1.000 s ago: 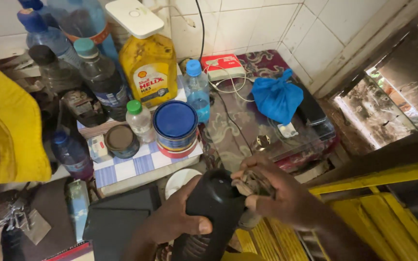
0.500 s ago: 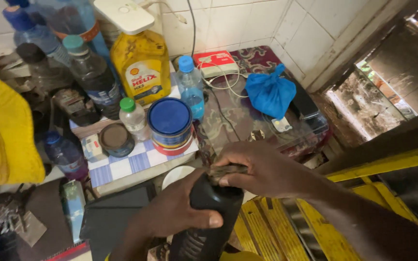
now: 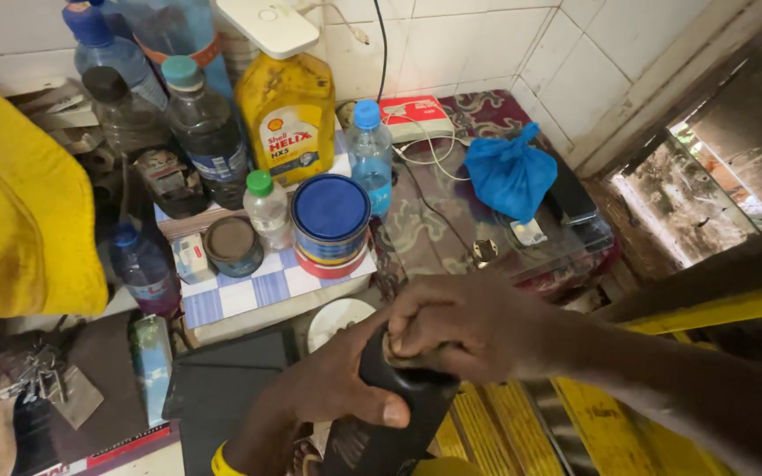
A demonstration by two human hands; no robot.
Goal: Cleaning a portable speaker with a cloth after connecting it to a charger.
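A black plastic bottle (image 3: pixel 390 423) stands upright low in the middle of the head view. My left hand (image 3: pixel 324 388) wraps around its body from the left, thumb across the front. My right hand (image 3: pixel 460 330) covers the bottle's top, fingers closed over the cap, which is hidden. Just beyond my hands lies a small white dish (image 3: pixel 335 319), and behind it a blue-lidded tin (image 3: pixel 330 216) on a chequered cloth.
A yellow oil jug (image 3: pixel 288 119), several plastic bottles (image 3: pixel 209 132), a small brown-lidded jar (image 3: pixel 231 245), a blue tied bag (image 3: pixel 509 174) and a red-white box (image 3: pixel 416 117) crowd the shelf against the tiled wall. A yellow cloth (image 3: pixel 19 220) hangs left. Yellow slats (image 3: pixel 575 423) lie right.
My right hand has moved from beside the bottle's neck onto its top and closed over it. The view has shifted slightly; the left hand keeps its hold.
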